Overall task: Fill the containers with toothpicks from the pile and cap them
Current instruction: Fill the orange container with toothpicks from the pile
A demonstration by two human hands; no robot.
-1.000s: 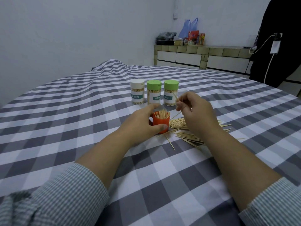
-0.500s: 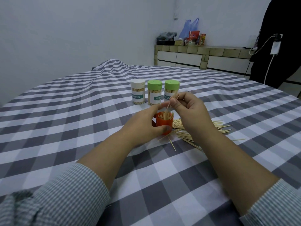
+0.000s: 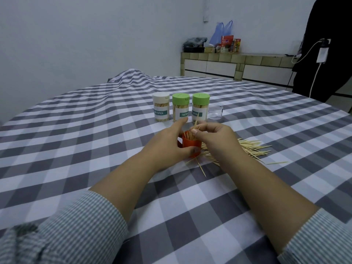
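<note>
1. Head view, change: compared with half a second before, the right hand [image 3: 213, 136] had been lowered from above the small orange plastic container [image 3: 191, 146] until its fingertips sat at the container's mouth, just right of the frame's centre. The few thin wooden toothpicks [image 3: 195, 125] pinched in it had been brought down with it, their lower ends now among the sticks already standing in the container.

2. Head view, meaning: this was judged to be one more small batch being fed in. The container looked nearly full, yet a loose pile of wooden toothpicks [image 3: 247, 147] was still spread on the grey-and-white checked tablecloth [image 3: 95, 149] right of centre, and no cap for the orange container could be made out, so capping was judged to be still ahead.

3. Head view, hand pose: the right hand was held palm-down, thumb and fingers closed in a pinch on the toothpicks. The left hand [image 3: 167, 143] was wrapped round the orange container from the left, thumb on the near wall, index finger stretched past the far rim, steadying it on the cloth.

4. Head view, the rest: above centre, one white-capped toothpick jar [image 3: 161, 107] and two green-capped toothpick jars [image 3: 190, 107] stood filled and closed in a row.
</note>
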